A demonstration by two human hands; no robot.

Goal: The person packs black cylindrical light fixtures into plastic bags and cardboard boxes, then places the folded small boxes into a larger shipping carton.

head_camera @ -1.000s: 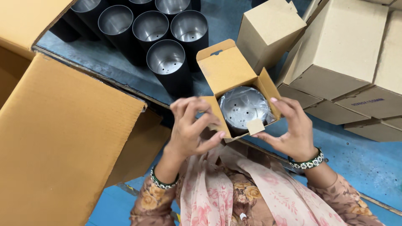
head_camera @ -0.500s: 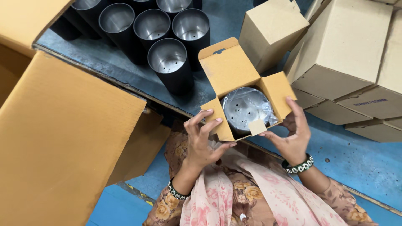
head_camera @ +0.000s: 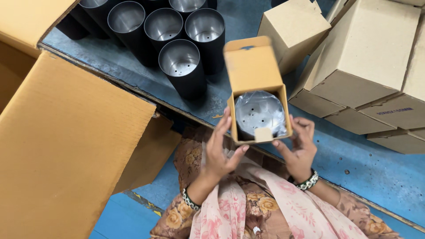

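Fingers [head_camera: 223, 128] of my left hand [head_camera: 219, 150] are pressing flat along the left wall of a small open cardboard box [head_camera: 256, 88], while my right hand [head_camera: 299, 144] is cupping its right wall, thumb tip touching the near flap. Between both palms the box is sitting upright, lid tilting far, a plastic-wrapped steel cup [head_camera: 259, 115] lying inside. Beyond it, black steel cups [head_camera: 186, 66] are standing on a blue-grey table [head_camera: 110, 57]. Closed cartons [head_camera: 367, 66] are stacking up at the right; large cardboard sheets [head_camera: 66, 146] are lying left.
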